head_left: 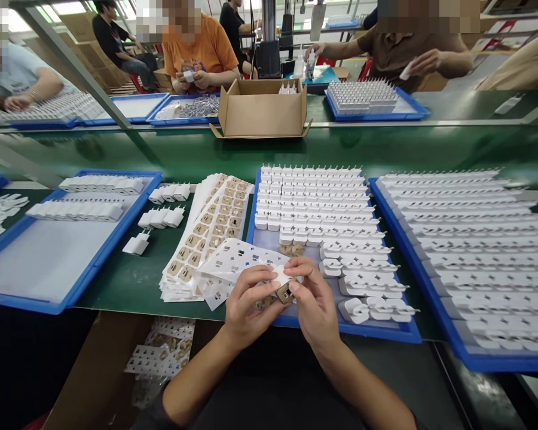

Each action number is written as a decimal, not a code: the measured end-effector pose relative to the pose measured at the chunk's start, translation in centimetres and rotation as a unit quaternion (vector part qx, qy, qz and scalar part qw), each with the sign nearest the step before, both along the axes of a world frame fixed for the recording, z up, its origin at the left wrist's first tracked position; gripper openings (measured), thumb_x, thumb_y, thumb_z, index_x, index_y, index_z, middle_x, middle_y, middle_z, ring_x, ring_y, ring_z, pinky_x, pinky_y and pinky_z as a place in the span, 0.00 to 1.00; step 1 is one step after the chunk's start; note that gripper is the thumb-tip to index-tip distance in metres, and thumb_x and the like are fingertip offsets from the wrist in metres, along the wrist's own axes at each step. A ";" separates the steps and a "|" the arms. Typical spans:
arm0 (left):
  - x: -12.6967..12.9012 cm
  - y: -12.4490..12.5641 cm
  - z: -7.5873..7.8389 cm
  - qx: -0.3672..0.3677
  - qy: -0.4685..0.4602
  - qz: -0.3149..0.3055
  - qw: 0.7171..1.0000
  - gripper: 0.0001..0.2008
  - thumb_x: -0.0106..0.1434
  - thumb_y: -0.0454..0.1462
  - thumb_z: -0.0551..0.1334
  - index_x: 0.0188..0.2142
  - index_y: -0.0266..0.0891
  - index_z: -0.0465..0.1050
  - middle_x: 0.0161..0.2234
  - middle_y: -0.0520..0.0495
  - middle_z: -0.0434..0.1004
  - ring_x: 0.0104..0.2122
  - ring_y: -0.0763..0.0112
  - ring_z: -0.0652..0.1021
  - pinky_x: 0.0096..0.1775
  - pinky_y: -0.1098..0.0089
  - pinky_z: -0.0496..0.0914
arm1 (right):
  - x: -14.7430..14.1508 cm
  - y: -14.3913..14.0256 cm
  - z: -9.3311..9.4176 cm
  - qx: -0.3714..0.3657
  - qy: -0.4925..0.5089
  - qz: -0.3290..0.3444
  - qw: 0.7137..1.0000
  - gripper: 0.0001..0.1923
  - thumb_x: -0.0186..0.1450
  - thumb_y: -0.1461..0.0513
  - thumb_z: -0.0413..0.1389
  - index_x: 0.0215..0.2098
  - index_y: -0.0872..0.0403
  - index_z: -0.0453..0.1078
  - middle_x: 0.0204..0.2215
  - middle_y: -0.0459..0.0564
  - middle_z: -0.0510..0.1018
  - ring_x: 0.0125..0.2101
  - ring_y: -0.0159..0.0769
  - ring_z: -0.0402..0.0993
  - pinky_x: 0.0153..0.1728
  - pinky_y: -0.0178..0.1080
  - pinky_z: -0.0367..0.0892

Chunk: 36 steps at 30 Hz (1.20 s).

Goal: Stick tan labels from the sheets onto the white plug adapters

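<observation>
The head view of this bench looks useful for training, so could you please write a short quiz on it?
1. What do the left hand and the right hand hold together?
A) a small white block with a tan face
B) a pair of scissors
C) a metal screwdriver

2. True or false: the stack of white sheets with tan stickers lies right of the blue-rimmed plastic tray beneath the hands.

3. Fill in: the single white plastic plug adapter set apart left of the sheets rests on a ____ bench surface.

Key: 1. A; 2. False, it lies left of that tray; 3. green.
</observation>
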<state>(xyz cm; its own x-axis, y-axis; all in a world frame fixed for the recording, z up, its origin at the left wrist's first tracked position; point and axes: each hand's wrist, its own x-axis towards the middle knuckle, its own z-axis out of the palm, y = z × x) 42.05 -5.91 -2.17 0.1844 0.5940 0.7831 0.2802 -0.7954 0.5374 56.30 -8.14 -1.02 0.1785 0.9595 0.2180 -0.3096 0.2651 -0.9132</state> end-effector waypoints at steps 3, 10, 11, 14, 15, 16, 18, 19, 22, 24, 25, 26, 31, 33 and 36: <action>0.1 -0.1 0.0 0.018 0.006 0.004 1.000 0.16 0.62 0.31 0.69 0.49 0.41 0.72 0.44 0.42 0.78 0.49 0.60 0.80 0.48 0.57 0.81 | 0.0 0.0 -0.1 0.008 0.005 0.001 1.000 0.11 0.66 0.66 0.57 0.40 0.45 0.79 0.42 0.48 0.73 0.48 0.38 0.71 0.48 0.39 0.68; -0.1 0.0 0.0 0.027 -0.002 0.003 1.000 0.18 0.62 0.30 0.70 0.51 0.42 0.72 0.44 0.43 0.78 0.49 0.60 0.80 0.48 0.58 0.80 | 0.2 0.0 -0.4 0.019 0.000 0.012 1.000 0.13 0.67 0.66 0.55 0.40 0.44 0.79 0.42 0.47 0.74 0.47 0.37 0.71 0.47 0.38 0.68; -0.1 0.0 -0.1 0.013 -0.015 -0.004 1.000 0.19 0.61 0.30 0.70 0.51 0.42 0.72 0.44 0.43 0.78 0.50 0.60 0.80 0.49 0.58 0.80 | 0.4 0.0 -0.5 0.016 0.000 0.023 1.000 0.14 0.68 0.66 0.54 0.42 0.44 0.79 0.44 0.48 0.74 0.48 0.37 0.71 0.48 0.38 0.68; -0.3 0.0 -0.5 -0.051 -0.061 -0.028 0.996 0.22 0.60 0.30 0.72 0.52 0.43 0.72 0.46 0.43 0.78 0.50 0.61 0.80 0.51 0.58 0.78 | 0.8 0.1 -0.6 0.008 -0.007 0.063 0.998 0.15 0.69 0.65 0.55 0.47 0.42 0.79 0.47 0.49 0.73 0.52 0.39 0.70 0.49 0.38 0.69; -0.3 -0.1 -0.6 -0.076 -0.079 -0.034 0.993 0.22 0.60 0.31 0.72 0.52 0.43 0.73 0.46 0.43 0.78 0.50 0.61 0.79 0.52 0.58 0.77 | 0.9 0.1 -0.6 0.008 -0.010 0.073 0.997 0.15 0.68 0.65 0.56 0.49 0.42 0.79 0.48 0.49 0.72 0.52 0.39 0.70 0.48 0.37 0.70; -0.2 -0.1 -0.8 -0.102 -0.098 -0.040 0.989 0.21 0.60 0.31 0.72 0.52 0.44 0.73 0.46 0.43 0.78 0.50 0.62 0.79 0.51 0.59 0.77 | 0.9 0.1 -0.6 0.009 -0.013 0.080 0.997 0.16 0.68 0.65 0.57 0.50 0.42 0.78 0.48 0.49 0.72 0.52 0.39 0.70 0.48 0.37 0.70; -0.1 -0.3 -1.2 -0.150 -0.133 -0.052 0.978 0.20 0.61 0.33 0.72 0.52 0.45 0.73 0.47 0.43 0.77 0.49 0.61 0.79 0.49 0.59 0.78 | 0.9 0.1 -0.5 0.015 -0.021 0.084 0.996 0.18 0.66 0.65 0.59 0.51 0.41 0.77 0.49 0.49 0.71 0.52 0.39 0.70 0.46 0.36 0.71; -0.1 -0.4 -1.3 -0.165 -0.144 -0.057 0.974 0.20 0.61 0.33 0.71 0.52 0.45 0.73 0.47 0.43 0.77 0.49 0.61 0.79 0.48 0.60 0.79 | 0.8 0.1 -0.5 0.016 -0.029 0.082 0.996 0.19 0.65 0.66 0.60 0.52 0.40 0.76 0.50 0.49 0.70 0.52 0.38 0.70 0.46 0.36 0.71; 0.0 -0.5 -1.4 -0.161 -0.127 -0.056 0.977 0.20 0.61 0.31 0.70 0.52 0.45 0.73 0.47 0.43 0.77 0.49 0.62 0.79 0.49 0.60 0.78 | 0.5 0.0 -0.3 0.015 -0.062 0.051 0.997 0.20 0.62 0.67 0.62 0.50 0.42 0.75 0.48 0.48 0.69 0.49 0.37 0.71 0.47 0.37 0.71; 0.0 -0.4 -1.3 -0.134 -0.096 -0.048 0.985 0.21 0.61 0.29 0.70 0.52 0.44 0.73 0.47 0.43 0.77 0.49 0.63 0.79 0.52 0.60 0.76 | 0.6 0.1 -0.1 0.019 -0.087 0.032 0.995 0.18 0.62 0.67 0.63 0.47 0.43 0.74 0.45 0.47 0.69 0.48 0.37 0.71 0.47 0.38 0.70; 0.0 -0.3 -1.1 -0.120 -0.084 -0.046 0.988 0.21 0.61 0.29 0.70 0.52 0.44 0.73 0.47 0.43 0.77 0.50 0.63 0.79 0.53 0.59 0.76 | 0.8 0.2 0.0 0.025 -0.102 0.028 0.994 0.15 0.63 0.66 0.62 0.47 0.44 0.74 0.44 0.47 0.70 0.47 0.37 0.71 0.47 0.38 0.70; -0.1 -0.3 -0.9 -0.107 -0.074 -0.047 0.990 0.22 0.61 0.29 0.70 0.53 0.44 0.72 0.47 0.43 0.77 0.50 0.63 0.79 0.53 0.59 0.76 | 1.1 0.3 0.2 0.034 -0.119 0.028 0.992 0.12 0.65 0.65 0.61 0.46 0.45 0.74 0.43 0.48 0.71 0.46 0.38 0.71 0.46 0.39 0.70; -0.2 -0.1 -0.2 -0.059 -0.031 -0.045 0.997 0.22 0.61 0.30 0.70 0.53 0.43 0.72 0.47 0.43 0.77 0.50 0.63 0.79 0.51 0.61 0.77 | 3.0 1.1 1.3 0.095 -0.263 -0.014 0.960 0.06 0.70 0.65 0.57 0.42 0.48 0.74 0.38 0.48 0.77 0.42 0.40 0.74 0.44 0.43 0.69; -0.3 -0.2 -0.2 -0.068 -0.024 -0.039 0.997 0.21 0.61 0.31 0.71 0.53 0.43 0.72 0.46 0.43 0.77 0.49 0.63 0.79 0.51 0.61 0.77 | 3.5 1.1 1.7 0.152 -0.334 -0.059 0.928 0.07 0.69 0.68 0.58 0.41 0.49 0.74 0.38 0.49 0.77 0.41 0.40 0.74 0.44 0.44 0.71; -0.3 -0.4 -0.7 -0.137 -0.033 -0.033 0.989 0.20 0.62 0.34 0.70 0.53 0.43 0.72 0.46 0.43 0.77 0.48 0.63 0.79 0.49 0.63 0.79 | 3.6 0.5 1.9 0.277 -0.410 -0.101 0.863 0.08 0.68 0.69 0.59 0.42 0.51 0.74 0.38 0.50 0.77 0.38 0.38 0.75 0.40 0.42 0.73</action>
